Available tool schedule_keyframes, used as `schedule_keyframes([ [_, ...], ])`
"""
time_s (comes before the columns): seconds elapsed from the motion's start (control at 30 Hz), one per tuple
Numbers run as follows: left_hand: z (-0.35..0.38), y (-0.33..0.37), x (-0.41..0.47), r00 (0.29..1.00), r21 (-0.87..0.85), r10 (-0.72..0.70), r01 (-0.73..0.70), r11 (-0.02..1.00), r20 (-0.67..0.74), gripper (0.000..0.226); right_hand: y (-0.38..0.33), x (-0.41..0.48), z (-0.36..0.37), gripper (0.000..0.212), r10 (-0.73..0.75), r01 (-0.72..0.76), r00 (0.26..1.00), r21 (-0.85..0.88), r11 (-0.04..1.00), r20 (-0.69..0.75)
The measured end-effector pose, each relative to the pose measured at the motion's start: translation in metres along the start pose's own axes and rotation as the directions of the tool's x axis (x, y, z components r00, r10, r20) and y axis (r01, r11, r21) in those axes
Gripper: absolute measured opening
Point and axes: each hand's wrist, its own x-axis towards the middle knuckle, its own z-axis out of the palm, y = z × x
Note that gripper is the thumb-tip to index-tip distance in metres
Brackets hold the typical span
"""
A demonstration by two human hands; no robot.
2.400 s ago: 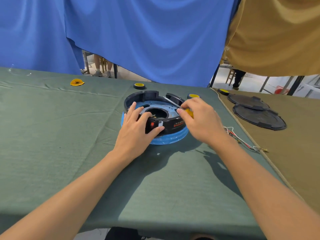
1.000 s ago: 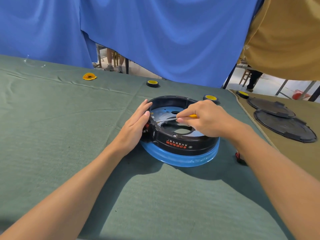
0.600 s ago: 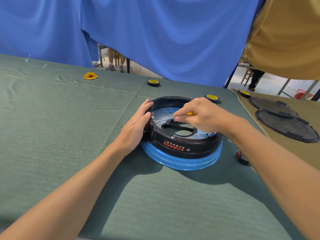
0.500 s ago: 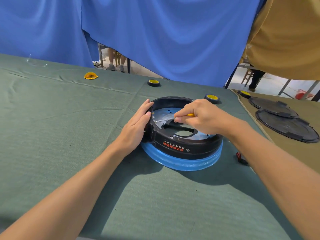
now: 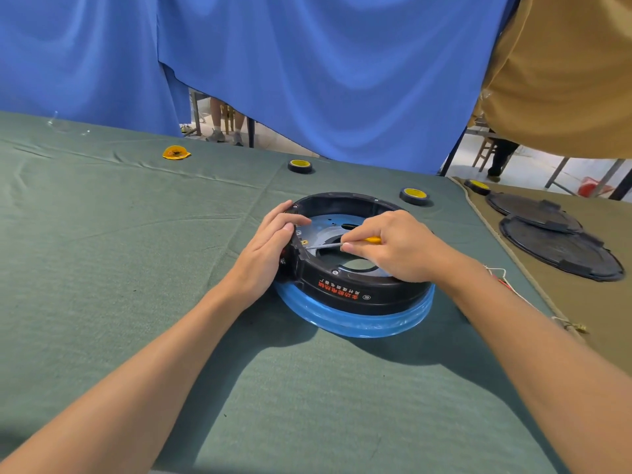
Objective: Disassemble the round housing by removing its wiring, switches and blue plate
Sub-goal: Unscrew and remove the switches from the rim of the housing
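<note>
A round black housing (image 5: 352,295) with red and white lettering lies on the green cloth, a blue rim (image 5: 355,323) showing around its base. Inside it lies a pale blue plate (image 5: 328,229) with a large round hole. My left hand (image 5: 265,254) wraps the housing's left wall, fingers over the rim. My right hand (image 5: 396,248) pinches a yellow-handled screwdriver (image 5: 328,244), its metal shaft pointing left to the inner left wall. Loose red and white wires (image 5: 502,278) lie on the cloth right of my right wrist.
Tape rolls (image 5: 300,165) (image 5: 414,196) (image 5: 477,186) sit behind the housing. A yellow scrap (image 5: 176,153) lies far left. Two black round covers (image 5: 561,251) rest on the tan cloth at right. Blue and tan curtains hang behind; a person's legs (image 5: 224,126) show beneath.
The housing was turned so its lettered wall now faces me to the right. My left hand shifted from the front wall to the left wall; my right hand now pushes the screwdriver tip further left.
</note>
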Motion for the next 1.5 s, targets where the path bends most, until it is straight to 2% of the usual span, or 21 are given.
schedule_keyframes([
  [0.4, 0.002, 0.001, 0.000, 1.000, 0.058, -0.008, 0.008, 0.998, -0.002, 0.034, 0.003, 0.005, 0.001, 0.020, -0.070, 0.065, 0.997, -0.105, 0.992, -0.041],
  [0.47, 0.003, 0.003, -0.001, 1.000, 0.064, -0.007, 0.008, 0.998, -0.012, 0.034, 0.000, 0.006, -0.001, 0.019, -0.112, 0.099, 0.991, -0.162, 0.982, -0.071],
  [0.53, 0.004, 0.005, -0.003, 0.999, 0.061, 0.006, -0.003, 0.998, -0.040, 0.033, -0.002, 0.005, -0.003, 0.019, -0.173, 0.125, 0.972, -0.272, 0.954, -0.160],
  [0.6, 0.004, 0.007, -0.005, 0.998, 0.059, 0.005, -0.001, 0.998, -0.062, 0.033, -0.002, -0.001, -0.004, 0.020, -0.203, 0.071, 0.930, -0.391, 0.918, -0.307],
  [0.67, 0.005, 0.008, -0.008, 0.998, 0.066, 0.003, 0.001, 0.998, -0.061, 0.034, -0.004, -0.012, -0.003, 0.020, -0.203, -0.073, 0.835, -0.470, 0.880, -0.511],
  [0.7, 0.006, 0.007, -0.009, 0.998, 0.072, -0.003, 0.007, 0.997, -0.064, 0.034, -0.007, -0.018, -0.001, 0.022, -0.176, -0.159, 0.773, -0.454, 0.877, -0.609],
  [0.77, 0.010, 0.007, -0.011, 0.995, 0.084, -0.014, 0.022, 0.996, -0.094, 0.034, -0.016, -0.029, 0.007, 0.024, 0.000, -0.296, 0.680, -0.275, 0.915, -0.733],
  [0.83, 0.015, 0.008, -0.013, 0.992, 0.106, -0.007, 0.020, 0.994, -0.125, 0.034, -0.026, -0.039, 0.018, 0.026, 0.193, -0.377, 0.605, -0.065, 0.924, -0.772],
  [0.87, 0.018, 0.009, -0.015, 0.991, 0.116, -0.004, 0.020, 0.993, -0.136, 0.034, -0.030, -0.044, 0.025, 0.025, 0.221, -0.390, 0.579, -0.029, 0.920, -0.785],
  [1.03, 0.023, 0.013, -0.019, 0.990, 0.182, 0.049, -0.024, 0.983, -0.134, 0.033, -0.032, -0.055, 0.041, 0.016, 0.083, -0.392, 0.531, -0.158, 0.906, -0.843],
  [1.23, 0.017, 0.013, -0.026, 0.984, 0.389, 0.173, -0.140, 0.911, -0.051, 0.033, -0.010, -0.050, 0.032, 0.026, 0.205, -0.451, 0.582, -0.102, 0.886, -0.787],
  [1.37, 0.013, 0.014, -0.025, 0.974, 0.476, 0.219, -0.168, 0.863, -0.054, 0.034, -0.025, -0.074, 0.040, 0.022, 0.016, -0.310, 0.575, -0.200, 0.929, -0.818],
  [1.43, 0.014, 0.015, -0.024, 0.963, 0.529, 0.264, -0.195, 0.826, -0.056, 0.040, -0.035, -0.086, 0.049, 0.025, -0.056, -0.256, 0.638, -0.280, 0.925, -0.768],
  [1.5, 0.015, 0.017, -0.022, 0.957, 0.547, 0.283, -0.205, 0.812, -0.060, 0.041, -0.042, -0.093, 0.056, 0.031, -0.043, -0.262, 0.708, -0.319, 0.911, -0.705],
])
